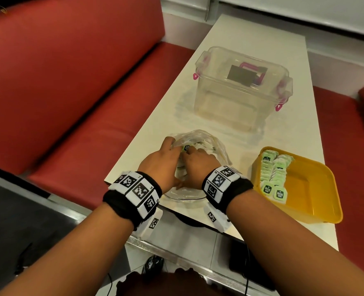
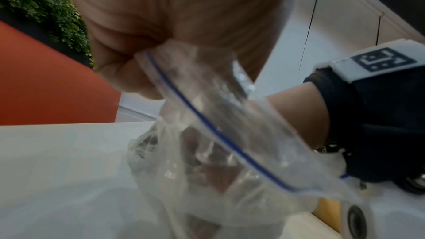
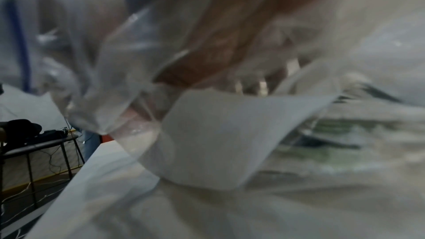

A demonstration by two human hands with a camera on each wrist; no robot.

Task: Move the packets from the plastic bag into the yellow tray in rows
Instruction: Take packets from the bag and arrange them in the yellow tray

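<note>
A clear zip plastic bag (image 1: 218, 151) lies open on the white table (image 1: 251, 33), near its front edge. Both hands are in the bag's mouth. My left hand (image 1: 165, 155) grips the bag's rim (image 2: 184, 97) with the blue zip line, holding it up. My right hand (image 1: 196, 160) reaches inside, and its fingers pinch a green packet (image 1: 185, 148). In the blurred right wrist view a packet's white back (image 3: 230, 143) sits just under the fingers (image 3: 214, 46). To the right stands the yellow tray (image 1: 311, 189), with two rows of green packets (image 1: 271, 171) along its left side.
A clear lidded box (image 1: 240, 88) with pink latches stands farther back on the table. A red bench (image 1: 80, 82) runs along the left and another red seat (image 1: 347, 135) along the right. Cables lie on the floor below the front edge.
</note>
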